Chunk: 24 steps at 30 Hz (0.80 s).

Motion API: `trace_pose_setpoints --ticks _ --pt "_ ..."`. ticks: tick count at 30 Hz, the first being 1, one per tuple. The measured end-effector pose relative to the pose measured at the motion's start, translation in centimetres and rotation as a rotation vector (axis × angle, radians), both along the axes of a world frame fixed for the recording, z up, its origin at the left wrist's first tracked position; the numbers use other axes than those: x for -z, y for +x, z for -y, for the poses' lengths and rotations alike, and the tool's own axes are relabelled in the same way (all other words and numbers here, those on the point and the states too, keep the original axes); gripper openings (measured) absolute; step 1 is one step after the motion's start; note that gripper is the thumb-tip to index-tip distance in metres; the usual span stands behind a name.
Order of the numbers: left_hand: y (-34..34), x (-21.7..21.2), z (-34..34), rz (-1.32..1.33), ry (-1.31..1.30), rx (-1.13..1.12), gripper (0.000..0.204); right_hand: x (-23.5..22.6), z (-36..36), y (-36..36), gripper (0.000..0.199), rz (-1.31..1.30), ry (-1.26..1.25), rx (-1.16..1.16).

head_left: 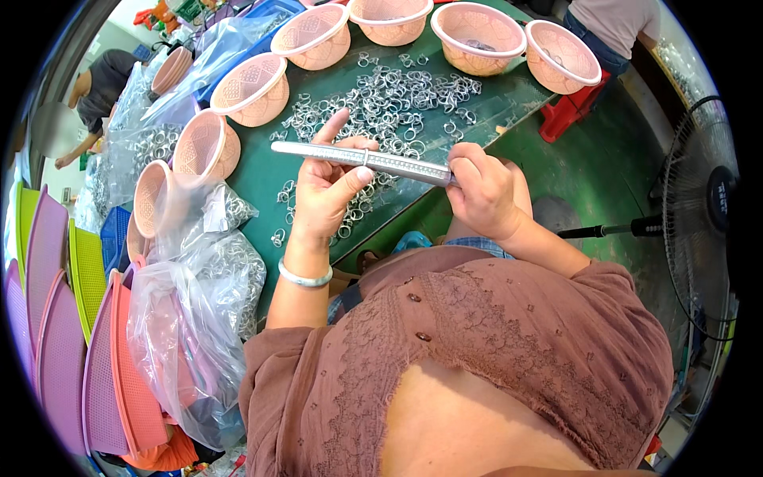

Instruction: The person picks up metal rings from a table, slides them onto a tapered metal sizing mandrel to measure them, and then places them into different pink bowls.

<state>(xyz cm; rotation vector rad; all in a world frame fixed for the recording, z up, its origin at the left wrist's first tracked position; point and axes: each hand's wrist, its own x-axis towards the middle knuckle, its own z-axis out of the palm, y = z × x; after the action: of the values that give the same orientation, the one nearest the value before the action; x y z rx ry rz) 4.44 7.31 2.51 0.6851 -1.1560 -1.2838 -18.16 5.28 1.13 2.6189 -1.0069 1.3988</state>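
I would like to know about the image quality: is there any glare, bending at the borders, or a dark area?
Head view: the metal rod held in the right hand looks fairly sharp; pale highlights gleam on the clear plastic bag at lower left; the purple basket bows near the left rim, and black fills the picture's corners.

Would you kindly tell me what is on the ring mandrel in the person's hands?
One silvery ring encircles the ring mandrel, beside the left hand. The right hand hides part of the mandrel's right end, so anything there cannot be seen.
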Motion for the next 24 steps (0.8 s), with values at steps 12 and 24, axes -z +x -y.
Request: trace_pose_setpoints --ticks 12,24 --pt "4.7 0.7 1.8 -0.518 0.223 -0.300 0.027 2.1 0.1 -2.0 0.020 0.224 0.546 -0.228" --pt "-1.6 0.7 12.0 1.128 0.011 -0.270 0.018 2.3 1.5 -4.7 0.012 0.415 0.856 -0.071"
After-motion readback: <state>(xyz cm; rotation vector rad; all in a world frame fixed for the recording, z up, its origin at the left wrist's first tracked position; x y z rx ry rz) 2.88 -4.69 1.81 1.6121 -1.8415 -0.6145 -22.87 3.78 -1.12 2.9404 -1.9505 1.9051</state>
